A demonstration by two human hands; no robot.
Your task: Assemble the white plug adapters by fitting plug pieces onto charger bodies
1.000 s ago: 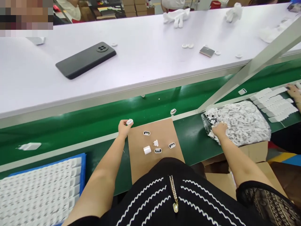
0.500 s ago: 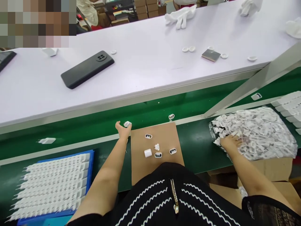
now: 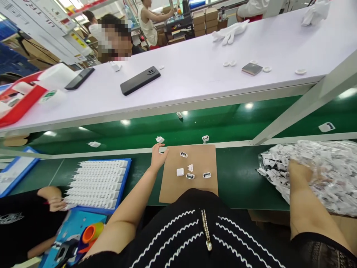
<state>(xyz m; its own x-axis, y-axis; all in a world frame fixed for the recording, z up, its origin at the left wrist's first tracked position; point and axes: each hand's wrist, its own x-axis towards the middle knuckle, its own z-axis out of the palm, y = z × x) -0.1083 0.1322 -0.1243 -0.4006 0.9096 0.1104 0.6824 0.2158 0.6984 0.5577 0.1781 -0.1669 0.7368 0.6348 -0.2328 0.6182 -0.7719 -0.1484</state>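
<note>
My left hand (image 3: 158,158) is at the far left corner of a brown board (image 3: 170,190), thumb and fingers apart with nothing plainly between them. A white plug charger (image 3: 160,139) lies on the green strip just beyond its fingertips. On the board are several oval white charger housings with dark openings, one of them here (image 3: 206,175). Among them lie a small white plug piece (image 3: 190,168) and a closed white block (image 3: 180,172). My right hand (image 3: 302,173) reaches into a clear plastic bag (image 3: 331,186) full of small white parts; its fingers are hidden.
A blue tray (image 3: 126,175) with rows of white chargers (image 3: 97,182) stands left, a co-worker's hand (image 3: 57,204) at its edge. Beyond the green strip (image 3: 228,126) runs a raised white shelf (image 3: 189,78) holding a black phone (image 3: 141,80) and gloves (image 3: 231,32). A slanted post (image 3: 292,102) stands right.
My view has tilted up and left, bringing in the co-worker beside the tray. My left fingers have come away from the charger. My right hand has gone deeper into the bag.
</note>
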